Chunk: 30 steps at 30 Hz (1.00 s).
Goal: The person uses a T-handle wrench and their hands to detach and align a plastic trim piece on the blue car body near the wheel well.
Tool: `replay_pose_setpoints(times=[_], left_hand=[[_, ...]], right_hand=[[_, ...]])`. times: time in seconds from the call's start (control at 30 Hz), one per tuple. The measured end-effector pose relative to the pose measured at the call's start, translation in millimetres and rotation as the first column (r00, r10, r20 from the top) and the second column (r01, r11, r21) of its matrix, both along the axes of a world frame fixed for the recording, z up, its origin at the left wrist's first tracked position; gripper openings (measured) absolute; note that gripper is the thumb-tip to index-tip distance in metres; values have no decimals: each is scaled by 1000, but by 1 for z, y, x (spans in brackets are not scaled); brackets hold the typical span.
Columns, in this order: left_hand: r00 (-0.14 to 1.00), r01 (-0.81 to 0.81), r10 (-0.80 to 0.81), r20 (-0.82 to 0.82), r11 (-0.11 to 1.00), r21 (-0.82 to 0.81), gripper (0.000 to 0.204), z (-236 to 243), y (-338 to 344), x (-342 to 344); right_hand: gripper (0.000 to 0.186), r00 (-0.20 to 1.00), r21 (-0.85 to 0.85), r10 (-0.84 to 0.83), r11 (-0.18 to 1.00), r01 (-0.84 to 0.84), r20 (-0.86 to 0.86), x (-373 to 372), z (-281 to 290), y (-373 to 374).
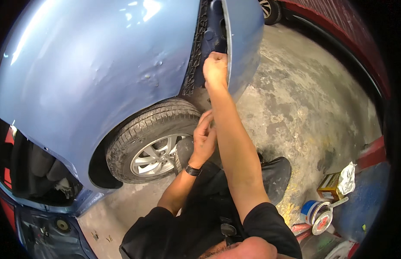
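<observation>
A blue bumper stands partly away from the car's dented blue body panel, with a dark gap between them. Within that gap, my right hand is closed at the bumper's inner edge; its fingertips are hidden. Lower down, between the tyre and my right forearm, is my left hand, wearing a dark wristband. Its fingers look extended and close together, tips partly behind the right forearm, and no held object shows. The silver wheel rim is left of this hand.
An open door is at lower left. On the right stand a paint can with a brush-like handle, a yellow-brown tin topped with crumpled white material, and a blue drum. A dark red vehicle lines the far right over stained concrete.
</observation>
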<state>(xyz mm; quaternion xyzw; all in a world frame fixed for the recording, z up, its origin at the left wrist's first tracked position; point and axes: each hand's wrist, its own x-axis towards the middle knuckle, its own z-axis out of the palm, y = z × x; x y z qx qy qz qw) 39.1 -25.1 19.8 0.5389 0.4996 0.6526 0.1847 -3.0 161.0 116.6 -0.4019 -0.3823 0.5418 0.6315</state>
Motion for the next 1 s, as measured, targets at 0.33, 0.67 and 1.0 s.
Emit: replay_pose_setpoints(times=[0.33,0.67,1.0], left_hand=[[696,-384,205,688,916,116,39,-1,63,-44],[754,-472,252,606,850,233,16,2,76,-29],[757,-496,283,588,836,236,16,-8,88,-17]], right_hand=[[16,1000,59,-1,998,0,16,0,-6,-1],[26,975,39,200,980,-197,-92,13,0,-5],[24,977,35,208,978,-206,-54,25,8,-3]])
